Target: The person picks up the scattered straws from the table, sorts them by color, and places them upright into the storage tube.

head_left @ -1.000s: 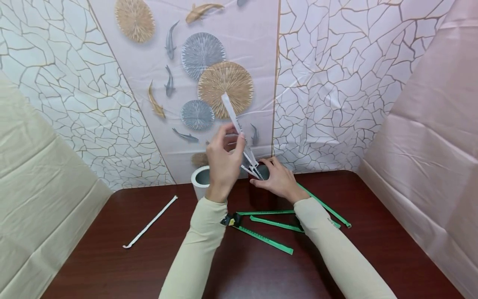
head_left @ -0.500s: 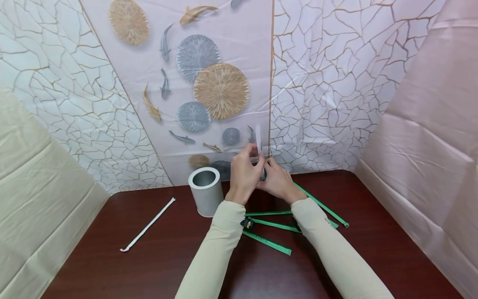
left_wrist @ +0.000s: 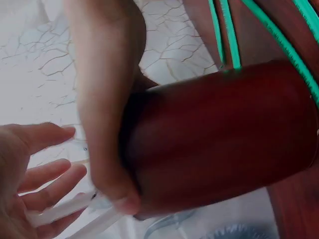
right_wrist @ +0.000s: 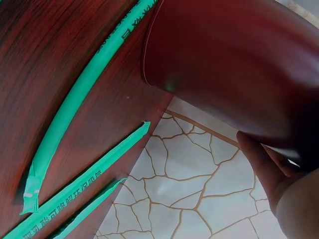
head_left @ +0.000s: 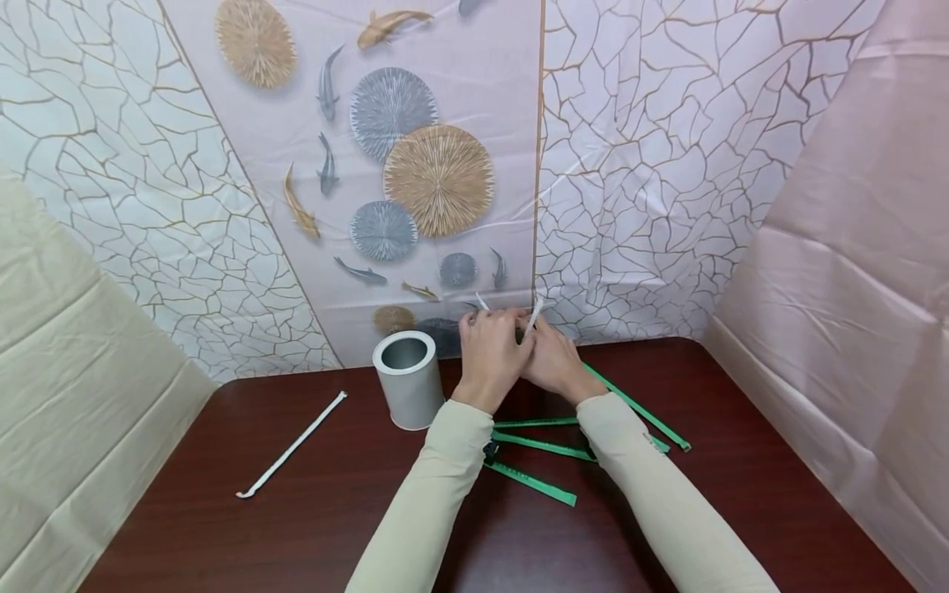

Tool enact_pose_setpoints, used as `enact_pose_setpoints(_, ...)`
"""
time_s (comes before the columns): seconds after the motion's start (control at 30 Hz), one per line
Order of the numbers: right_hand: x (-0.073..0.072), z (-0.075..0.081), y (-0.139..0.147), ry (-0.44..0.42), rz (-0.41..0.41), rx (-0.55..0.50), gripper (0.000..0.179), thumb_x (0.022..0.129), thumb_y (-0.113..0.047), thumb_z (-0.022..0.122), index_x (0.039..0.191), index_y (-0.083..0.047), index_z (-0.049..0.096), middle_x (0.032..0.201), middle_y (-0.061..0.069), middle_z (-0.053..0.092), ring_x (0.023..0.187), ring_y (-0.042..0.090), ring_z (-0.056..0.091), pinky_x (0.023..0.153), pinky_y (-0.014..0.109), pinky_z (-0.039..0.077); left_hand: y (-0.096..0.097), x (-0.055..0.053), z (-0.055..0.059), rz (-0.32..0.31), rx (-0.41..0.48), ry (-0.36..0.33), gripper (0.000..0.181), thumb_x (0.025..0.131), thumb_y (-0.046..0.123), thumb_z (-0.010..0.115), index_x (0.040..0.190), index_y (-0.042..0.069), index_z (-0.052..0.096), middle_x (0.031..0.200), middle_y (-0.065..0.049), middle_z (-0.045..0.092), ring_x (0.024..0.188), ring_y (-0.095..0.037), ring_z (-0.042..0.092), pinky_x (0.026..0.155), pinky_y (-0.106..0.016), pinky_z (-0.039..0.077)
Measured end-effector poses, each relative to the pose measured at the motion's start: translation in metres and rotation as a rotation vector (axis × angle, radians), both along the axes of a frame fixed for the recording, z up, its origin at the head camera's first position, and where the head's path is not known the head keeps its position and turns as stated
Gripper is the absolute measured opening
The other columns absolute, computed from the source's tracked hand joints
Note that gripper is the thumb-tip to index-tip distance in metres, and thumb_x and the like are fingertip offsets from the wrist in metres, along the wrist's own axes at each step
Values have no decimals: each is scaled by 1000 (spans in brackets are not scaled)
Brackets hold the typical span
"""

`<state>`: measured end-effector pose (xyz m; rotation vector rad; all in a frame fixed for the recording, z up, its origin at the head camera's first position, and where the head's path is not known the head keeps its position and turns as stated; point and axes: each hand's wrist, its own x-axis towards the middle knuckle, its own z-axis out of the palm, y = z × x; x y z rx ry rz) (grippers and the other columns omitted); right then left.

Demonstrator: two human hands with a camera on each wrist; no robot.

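A dark red cylindrical container (left_wrist: 224, 139) stands at the back of the table, mostly hidden behind the hands in the head view. My right hand (head_left: 552, 362) grips it near its mouth, with fingers and thumb at the rim in both wrist views. Beside that rim is my left hand (head_left: 489, 354), its thumb apart and its fingers loosely bent. White wrapped straws (left_wrist: 65, 208) run from the container's mouth across the left fingers. In the head view, the end of one white straw (head_left: 534, 315) sticks up between the hands.
To the left stands a light grey container (head_left: 411, 391) with a white rim. A single white wrapped straw (head_left: 292, 445) lies farther left. Several green wrapped straws (head_left: 544, 447) lie near the red container. A patterned cloth (head_left: 630, 206) hangs behind the table.
My left hand has moved right and down to the red container, bringing the white straws into its mouth; the straws now stick up less. My right hand stays on the container.
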<state>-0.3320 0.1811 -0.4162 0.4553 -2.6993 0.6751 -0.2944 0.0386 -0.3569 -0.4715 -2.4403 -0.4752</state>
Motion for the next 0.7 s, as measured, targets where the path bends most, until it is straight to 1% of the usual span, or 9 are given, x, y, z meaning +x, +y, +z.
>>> enact_pose_setpoints(0.13, -1, -5, -7, -7, 15, -62, 77, 88, -53, 76, 154, -19, 56, 150, 11, 55, 124, 40, 62, 92, 61, 54, -19, 7, 8, -35, 55, 57, 35, 94, 40, 79, 118, 15, 80, 113, -2, 79, 108, -27, 71, 105, -51, 47)
enact_pose_setpoints(0.2, -2, -6, -11, -8, 18, -88, 83, 84, -61, 78, 153, -21, 56, 146, 10, 56, 123, 37, 62, 90, 60, 54, -35, 11, 15, -69, 108, 81, 36, 95, 41, 78, 118, 13, 79, 112, -4, 79, 108, -29, 71, 102, -52, 49)
enact_pose_setpoints(0.27, -3, -7, -16, -17, 15, -112, 87, 80, -68, 78, 152, -22, 57, 146, 9, 55, 121, 35, 62, 89, 59, 53, -54, 15, 23, -99, 167, 76, 38, 97, 41, 75, 119, 11, 79, 111, -5, 79, 109, -30, 72, 99, -51, 51)
enact_pose_setpoints(0.33, -4, -7, -19, -28, 7, -116, 91, 79, -73, 75, 152, -23, 56, 147, 7, 54, 120, 34, 61, 87, 58, 53, -77, 20, 32, -123, 228, 48, 35, 99, 38, 74, 119, 10, 78, 109, -6, 79, 109, -30, 72, 97, -49, 53)
enact_pose_setpoints(0.43, -5, -7, -21, -54, 8, -112, 94, 79, -78, 72, 154, -22, 54, 151, 8, 51, 122, 34, 60, 86, 58, 52, -116, 28, 45, -147, 312, -53, 31, 101, 34, 72, 118, 9, 77, 109, -7, 79, 106, -28, 74, 94, -46, 56)
enact_pose_setpoints(0.5, -5, -6, -19, -63, -3, -101, 95, 79, -79, 71, 155, -24, 53, 153, 8, 50, 123, 35, 60, 87, 58, 52, -141, 33, 52, -140, 336, -113, 29, 102, 33, 72, 118, 10, 77, 108, -7, 79, 104, -26, 75, 92, -44, 57)
enact_pose_setpoints(0.53, -5, -5, -17, -64, -9, -97, 95, 79, -79, 70, 154, -24, 53, 153, 8, 50, 123, 35, 60, 86, 57, 52, -153, 34, 55, -138, 342, -131, 28, 102, 32, 71, 118, 9, 77, 108, -7, 79, 103, -26, 75, 90, -44, 57)
enact_pose_setpoints(0.6, -5, -3, -13, -65, -25, -95, 94, 79, -79, 71, 154, -25, 53, 153, 8, 50, 122, 34, 60, 86, 57, 51, -175, 38, 59, -108, 344, -158, 28, 102, 32, 71, 117, 10, 77, 107, -7, 79, 100, -25, 75, 87, -44, 58)
enact_pose_setpoints(0.7, -5, -2, -7, -65, -39, -103, 92, 79, -76, 73, 154, -26, 54, 153, 9, 51, 123, 34, 60, 88, 59, 51, -206, 41, 57, -53, 321, -161, 29, 104, 31, 69, 118, 8, 77, 106, -10, 79, 100, -27, 75, 85, -45, 58)
